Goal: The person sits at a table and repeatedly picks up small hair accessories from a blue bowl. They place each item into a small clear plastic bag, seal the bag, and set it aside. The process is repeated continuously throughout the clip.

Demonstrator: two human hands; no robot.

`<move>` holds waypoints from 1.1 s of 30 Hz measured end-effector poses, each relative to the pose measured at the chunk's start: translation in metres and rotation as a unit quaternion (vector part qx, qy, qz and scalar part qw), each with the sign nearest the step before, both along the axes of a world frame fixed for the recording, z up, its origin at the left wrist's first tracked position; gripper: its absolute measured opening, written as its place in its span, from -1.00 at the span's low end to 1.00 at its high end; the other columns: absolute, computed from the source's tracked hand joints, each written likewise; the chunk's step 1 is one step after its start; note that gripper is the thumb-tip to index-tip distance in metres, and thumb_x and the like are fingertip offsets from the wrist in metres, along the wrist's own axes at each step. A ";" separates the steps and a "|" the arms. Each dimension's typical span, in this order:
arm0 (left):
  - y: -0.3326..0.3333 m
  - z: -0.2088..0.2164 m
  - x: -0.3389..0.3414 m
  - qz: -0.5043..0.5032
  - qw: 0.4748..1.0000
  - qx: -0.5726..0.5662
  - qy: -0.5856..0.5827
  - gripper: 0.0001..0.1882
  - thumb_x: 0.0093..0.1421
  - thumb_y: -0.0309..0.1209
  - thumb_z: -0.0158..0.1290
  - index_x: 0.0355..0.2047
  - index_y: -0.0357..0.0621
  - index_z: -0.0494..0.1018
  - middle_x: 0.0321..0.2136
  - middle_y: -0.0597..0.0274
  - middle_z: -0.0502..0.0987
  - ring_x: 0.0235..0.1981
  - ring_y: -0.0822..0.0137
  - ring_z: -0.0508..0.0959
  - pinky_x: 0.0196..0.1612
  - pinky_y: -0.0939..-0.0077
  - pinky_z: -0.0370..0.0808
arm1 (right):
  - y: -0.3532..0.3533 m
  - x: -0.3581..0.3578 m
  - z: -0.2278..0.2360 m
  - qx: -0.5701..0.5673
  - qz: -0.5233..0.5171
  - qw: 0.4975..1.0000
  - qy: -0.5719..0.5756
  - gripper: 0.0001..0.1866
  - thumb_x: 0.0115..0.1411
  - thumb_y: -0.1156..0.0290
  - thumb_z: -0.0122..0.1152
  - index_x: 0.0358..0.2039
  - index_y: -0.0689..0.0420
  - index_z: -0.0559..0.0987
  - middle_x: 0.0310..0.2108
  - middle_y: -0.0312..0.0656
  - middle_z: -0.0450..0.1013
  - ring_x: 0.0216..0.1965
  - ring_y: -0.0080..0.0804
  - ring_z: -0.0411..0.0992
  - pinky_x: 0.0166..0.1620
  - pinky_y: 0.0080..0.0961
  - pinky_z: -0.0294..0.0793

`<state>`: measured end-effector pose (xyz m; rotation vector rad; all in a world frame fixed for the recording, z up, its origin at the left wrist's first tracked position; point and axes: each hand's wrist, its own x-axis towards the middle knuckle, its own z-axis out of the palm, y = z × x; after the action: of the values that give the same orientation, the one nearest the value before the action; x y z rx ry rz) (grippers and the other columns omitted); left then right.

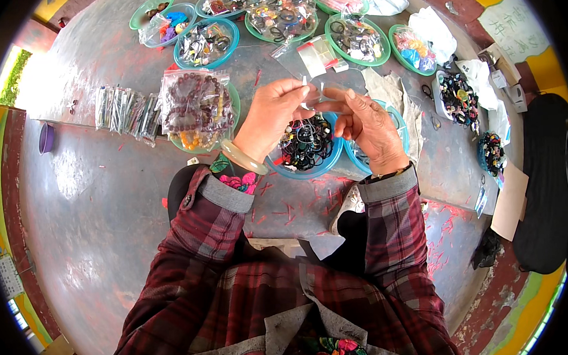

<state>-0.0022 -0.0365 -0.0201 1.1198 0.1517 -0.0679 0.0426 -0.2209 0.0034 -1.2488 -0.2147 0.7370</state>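
My left hand (273,114), a pale bangle at its wrist, is closed with thumb and forefinger pinching a small clear plastic bag (314,97) with white bits at its edge. My right hand (372,126) meets it from the other side, its thumb and forefinger pinched at the bag while the other fingers curl. What lies inside the bag is too small to make out. Below the hands, a blue basket (306,172) holds many black hair ties (308,144) with small charms. Partly behind my right hand stands another blue basket (402,121).
A green basket (236,103) at left bears bagged dark bead bracelets (193,102). Thin packets (128,113) lie beside it. Several baskets of bagged trinkets line the far side, among them a green one (384,60). A white tray (443,105) of hair ties stands right; red scraps (289,210) litter the floor.
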 end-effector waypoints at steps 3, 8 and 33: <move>0.000 -0.002 0.000 0.003 1.000 0.007 0.004 -0.79 0.20 -0.43 -0.06 -0.23 -0.35 0.42 -0.31 0.17 0.50 -0.42 0.48 0.51 -0.36 0.64 0.50 | -0.001 0.001 0.002 -0.005 0.013 1.000 -0.014 -0.49 0.19 0.04 -0.04 -0.18 0.30 0.49 -0.24 -0.16 0.50 -0.57 -0.63 0.39 -0.53 -0.78 0.28; 0.000 0.000 0.000 0.004 1.000 -0.009 0.008 -0.80 0.20 -0.44 -0.07 -0.24 -0.34 0.42 -0.32 0.16 0.51 -0.41 0.47 0.51 -0.37 0.64 0.50 | 0.001 0.000 0.003 -0.002 0.001 1.000 0.001 -0.50 0.18 0.03 -0.03 -0.24 0.30 0.52 -0.27 -0.17 0.51 -0.56 -0.63 0.38 -0.53 -0.77 0.28; -0.007 -0.006 0.002 0.056 0.921 0.350 -0.163 -0.69 0.10 -0.44 0.07 -0.15 -0.31 0.40 -0.21 0.22 0.46 -0.29 0.53 0.45 -0.31 0.65 0.44 | 0.019 -0.007 -0.014 -0.314 -0.107 0.737 -0.589 -0.90 -0.07 0.52 0.15 -0.46 0.15 0.52 -0.46 -0.19 0.42 -0.41 -0.13 0.41 -0.40 -0.34 0.40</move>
<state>-0.0002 -0.0440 -0.0257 1.8162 -0.0709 0.2997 0.0352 -0.2017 -0.0110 -2.2354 -0.8900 -0.3551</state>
